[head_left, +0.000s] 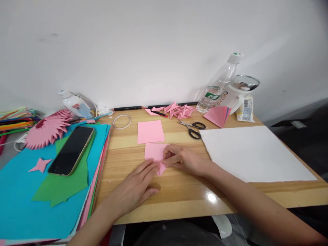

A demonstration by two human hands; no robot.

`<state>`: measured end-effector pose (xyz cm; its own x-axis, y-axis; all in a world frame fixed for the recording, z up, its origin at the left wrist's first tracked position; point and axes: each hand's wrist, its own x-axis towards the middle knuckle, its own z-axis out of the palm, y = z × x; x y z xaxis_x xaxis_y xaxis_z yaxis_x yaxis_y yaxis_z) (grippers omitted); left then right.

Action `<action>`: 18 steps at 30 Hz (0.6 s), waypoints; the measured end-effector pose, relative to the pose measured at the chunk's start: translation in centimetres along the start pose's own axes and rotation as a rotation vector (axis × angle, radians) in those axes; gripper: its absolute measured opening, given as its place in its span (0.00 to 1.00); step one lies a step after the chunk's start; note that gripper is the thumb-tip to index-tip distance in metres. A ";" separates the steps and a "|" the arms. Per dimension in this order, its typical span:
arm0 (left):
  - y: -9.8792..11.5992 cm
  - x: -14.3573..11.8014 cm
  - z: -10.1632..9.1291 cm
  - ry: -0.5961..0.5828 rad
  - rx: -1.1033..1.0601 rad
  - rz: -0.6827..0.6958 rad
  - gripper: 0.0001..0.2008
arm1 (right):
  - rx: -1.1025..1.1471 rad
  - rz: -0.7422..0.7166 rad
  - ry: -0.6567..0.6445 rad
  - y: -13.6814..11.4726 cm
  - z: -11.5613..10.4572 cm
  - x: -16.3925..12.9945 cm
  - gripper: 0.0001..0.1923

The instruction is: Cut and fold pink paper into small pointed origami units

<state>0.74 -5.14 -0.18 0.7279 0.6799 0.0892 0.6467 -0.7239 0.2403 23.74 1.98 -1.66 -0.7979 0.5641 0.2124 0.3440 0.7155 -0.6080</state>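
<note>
A partly folded sheet of pink paper [152, 150] lies on the wooden table, its small pointed end towards me. My right hand [183, 160] pinches the paper's right side between bent fingers and thumb. From the left, my left hand [137, 183] rests with its fingers stretched out, the fingertips touching the lower left part of the sheet. The fingers hide some of the folds. Just beyond lies a square of pink paper [151, 131], possibly several sheets stacked. Black-handled scissors [192, 130] rest partly spread to the right of it.
Folded pink stars [179, 111] and black pens [129, 108] lie along the wall. A water bottle [217, 83], mug [239, 94] and white sheet [256, 155] are at right. At left, a phone [71, 150] lies on coloured paper [17, 201] near a pleated pink piece [50, 130].
</note>
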 end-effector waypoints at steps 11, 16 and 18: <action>-1.4 1.0 -1.0 -0.071 0.002 0.153 0.16 | 0.047 0.014 0.042 0.2 0.4 -0.1 0.09; -1.2 1.2 -1.2 -0.075 0.028 0.177 0.16 | 0.037 0.020 0.080 0.4 0.8 -0.1 0.07; -1.2 1.2 -1.2 -0.086 0.062 0.189 0.16 | -0.003 0.018 0.070 0.2 0.6 0.0 0.07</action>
<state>0.53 -3.27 0.83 0.8526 0.5208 0.0440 0.5077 -0.8452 0.1668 23.47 1.89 -2.25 -0.7551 0.6043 0.2541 0.3598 0.7060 -0.6100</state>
